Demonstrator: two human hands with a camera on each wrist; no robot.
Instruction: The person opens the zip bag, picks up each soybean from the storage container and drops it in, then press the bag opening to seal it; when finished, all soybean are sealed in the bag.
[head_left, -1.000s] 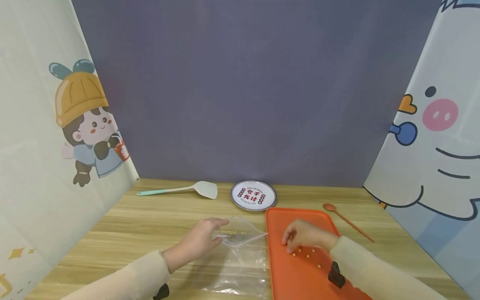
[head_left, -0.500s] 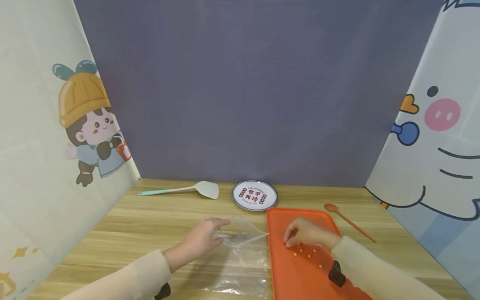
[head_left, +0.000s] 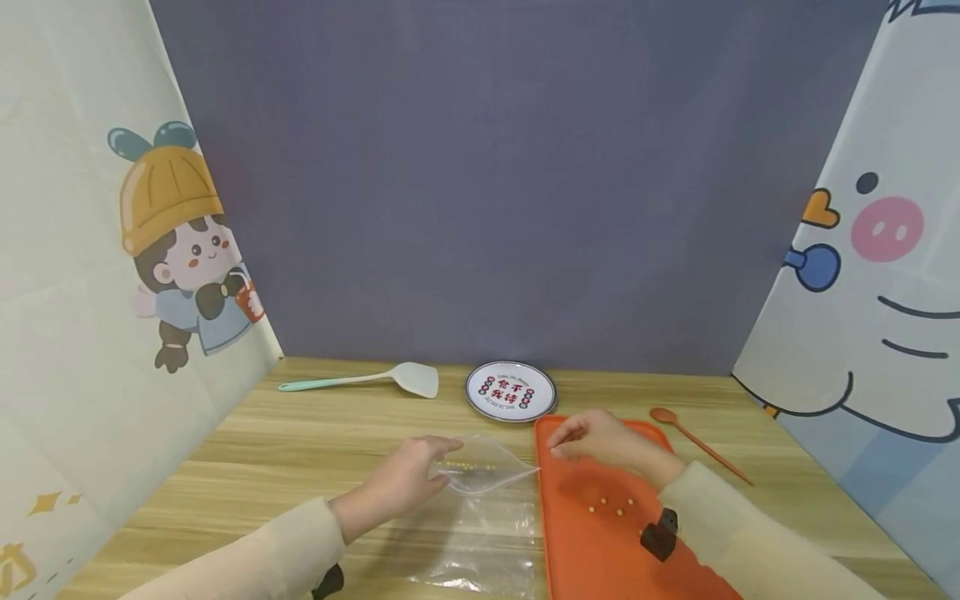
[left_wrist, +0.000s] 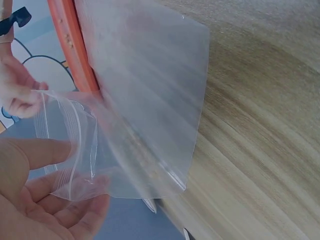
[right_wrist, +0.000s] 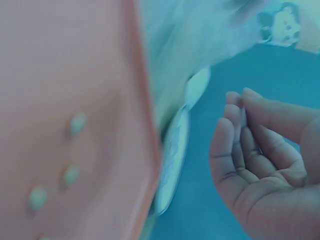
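Note:
My left hand [head_left: 397,485] grips the mouth of a clear zip-lock bag [left_wrist: 150,65], thumb on one side and fingers on the other. The bag's mouth gapes toward the right, and a row of yellow soybeans [head_left: 467,466] shows through the film. Over the orange tray [head_left: 592,562] my right hand [head_left: 603,440] is raised, thumb and fingertips pinched together. A small pale spot at those fingertips looks like a soybean, mostly hidden by the fingers. Several loose soybeans [right_wrist: 71,175] lie on the tray below that hand.
Behind the bag stands a white plate [head_left: 512,392] with red lettering. A spatula [head_left: 411,379] with a mint handle lies at the back left. Right of the tray is a brown spoon [head_left: 701,443]. A grey backdrop [head_left: 480,183] rises behind the wooden table [head_left: 300,450].
My right hand has lifted from the soybeans on the tray and moved up and left toward the bag's mouth. My left hand and the bag stay in place.

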